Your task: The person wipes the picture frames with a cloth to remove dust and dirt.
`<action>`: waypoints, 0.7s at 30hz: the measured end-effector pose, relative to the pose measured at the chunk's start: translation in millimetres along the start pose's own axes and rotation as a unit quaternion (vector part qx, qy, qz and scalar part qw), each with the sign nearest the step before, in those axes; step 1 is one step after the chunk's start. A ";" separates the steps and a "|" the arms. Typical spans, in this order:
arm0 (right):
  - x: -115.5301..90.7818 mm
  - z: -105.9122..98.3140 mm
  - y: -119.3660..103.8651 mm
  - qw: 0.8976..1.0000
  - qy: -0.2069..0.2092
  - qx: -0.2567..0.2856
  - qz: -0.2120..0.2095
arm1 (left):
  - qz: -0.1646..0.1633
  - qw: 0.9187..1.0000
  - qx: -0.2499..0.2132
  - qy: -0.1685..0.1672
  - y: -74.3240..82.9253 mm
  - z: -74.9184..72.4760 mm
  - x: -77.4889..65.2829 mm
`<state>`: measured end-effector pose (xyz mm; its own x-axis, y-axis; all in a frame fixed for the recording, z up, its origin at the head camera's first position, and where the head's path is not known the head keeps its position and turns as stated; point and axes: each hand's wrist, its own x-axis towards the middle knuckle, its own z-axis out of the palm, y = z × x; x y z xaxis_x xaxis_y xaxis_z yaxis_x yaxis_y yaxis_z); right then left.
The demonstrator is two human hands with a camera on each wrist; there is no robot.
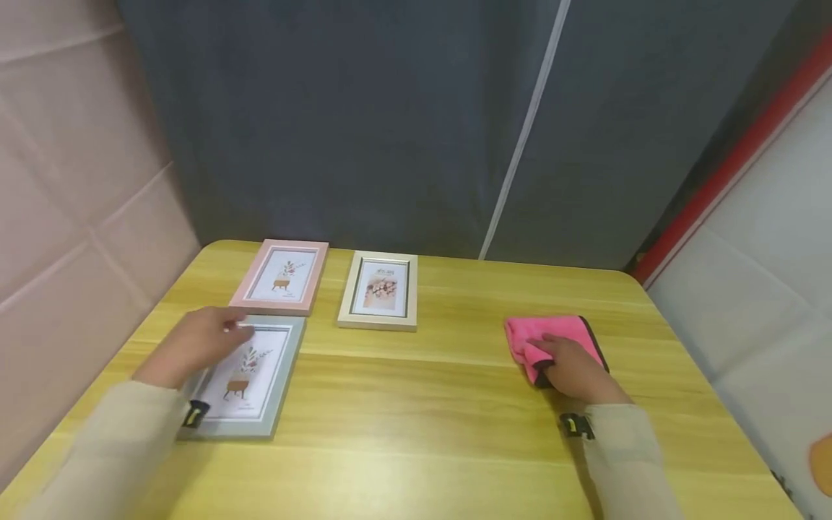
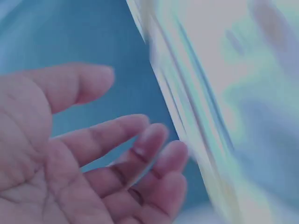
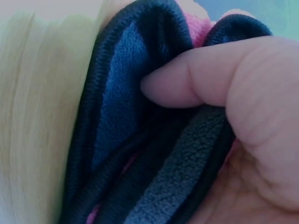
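My left hand hovers over the upper left of a grey-blue picture frame, which lies flat at the table's left. Its fingers are loosely bent with nothing between them in the left wrist view, where the hand appears beside a blurred bright edge. On the right side of the table, my right hand grips a folded pink cloth with dark edging. The right wrist view shows the thumb pressed into the cloth's folds, whose inner side looks dark grey-blue.
A pink picture frame lies behind the grey-blue one, almost touching it. To its right is a cream-gold frame. The wooden table meets a dark curtain at the back, with pale panels on both sides.
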<state>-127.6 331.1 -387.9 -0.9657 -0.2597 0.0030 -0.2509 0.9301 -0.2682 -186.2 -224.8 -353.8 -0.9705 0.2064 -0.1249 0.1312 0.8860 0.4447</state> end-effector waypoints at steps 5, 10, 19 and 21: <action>-0.3 -1.8 -2.1 1.000 0.001 0.003 -0.008 | 0.062 0.997 -0.036 0.004 75.3 33.6 46.6; 2.8 2.8 -7.3 1.000 0.001 0.008 -0.003 | 0.026 0.998 -0.056 0.024 96.0 58.4 81.8; 6.0 3.1 -10.7 1.000 -0.005 -0.002 -0.007 | -0.003 0.997 -0.078 0.001 95.1 74.2 75.2; 5.8 1.5 -9.7 1.000 -0.004 0.000 0.001 | 0.000 0.996 -0.090 -0.008 99.7 77.4 69.7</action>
<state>-130.7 320.2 -386.7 -0.9655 -0.2604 -0.0056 -0.2494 0.9305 -0.2683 -225.2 -89.9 -386.8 -0.9670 0.2141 -0.1380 0.0912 0.7970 0.5971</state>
